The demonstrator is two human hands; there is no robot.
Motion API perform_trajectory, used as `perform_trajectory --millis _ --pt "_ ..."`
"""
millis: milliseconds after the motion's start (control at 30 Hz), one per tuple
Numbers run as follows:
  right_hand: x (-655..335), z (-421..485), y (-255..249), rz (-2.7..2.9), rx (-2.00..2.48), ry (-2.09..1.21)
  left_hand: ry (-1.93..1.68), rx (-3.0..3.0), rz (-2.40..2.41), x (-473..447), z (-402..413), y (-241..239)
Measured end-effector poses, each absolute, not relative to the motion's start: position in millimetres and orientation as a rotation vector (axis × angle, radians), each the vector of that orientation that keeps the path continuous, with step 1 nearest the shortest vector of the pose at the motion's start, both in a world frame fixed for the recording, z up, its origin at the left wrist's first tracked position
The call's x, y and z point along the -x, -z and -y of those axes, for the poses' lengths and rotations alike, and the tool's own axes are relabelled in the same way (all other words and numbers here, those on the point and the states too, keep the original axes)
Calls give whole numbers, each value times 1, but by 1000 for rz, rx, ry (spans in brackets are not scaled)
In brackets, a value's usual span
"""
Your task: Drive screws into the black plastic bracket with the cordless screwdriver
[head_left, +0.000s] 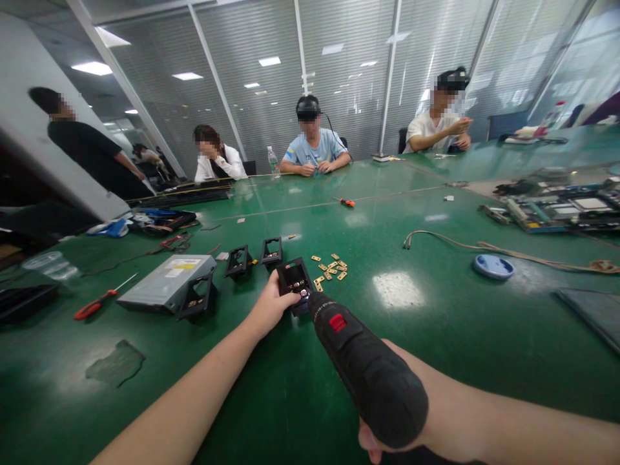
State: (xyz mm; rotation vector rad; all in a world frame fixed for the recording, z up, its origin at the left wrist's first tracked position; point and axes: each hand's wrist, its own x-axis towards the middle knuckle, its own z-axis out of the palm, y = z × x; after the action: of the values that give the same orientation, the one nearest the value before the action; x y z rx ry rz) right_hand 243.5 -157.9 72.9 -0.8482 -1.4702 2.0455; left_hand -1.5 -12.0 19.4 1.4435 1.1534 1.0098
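My left hand [269, 307] is closed on a small black bracket [293, 279] and holds it on the green table [436, 336]. My right hand [375, 444] is wrapped round a black electric screwdriver [364, 365] with a red switch; most of that hand is hidden behind the tool. The tool's tip touches the bracket's near edge. Several small brass plates [331, 267] lie just beyond the bracket.
Two more black brackets [252, 258] and a grey drive unit [167, 281] lie to the left, beside a red-handled screwdriver [99, 299]. A blue round lid [493, 265], a cable [484, 247] and circuit boards [557, 210] are at right. Several people sit at the far side.
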Motion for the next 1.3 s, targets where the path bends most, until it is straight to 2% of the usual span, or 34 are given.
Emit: perform_trajectory --millis 1300 --pt "-245 160 -72 1397 812 -2080 -1013 -1565 -1102 4 13 -14"
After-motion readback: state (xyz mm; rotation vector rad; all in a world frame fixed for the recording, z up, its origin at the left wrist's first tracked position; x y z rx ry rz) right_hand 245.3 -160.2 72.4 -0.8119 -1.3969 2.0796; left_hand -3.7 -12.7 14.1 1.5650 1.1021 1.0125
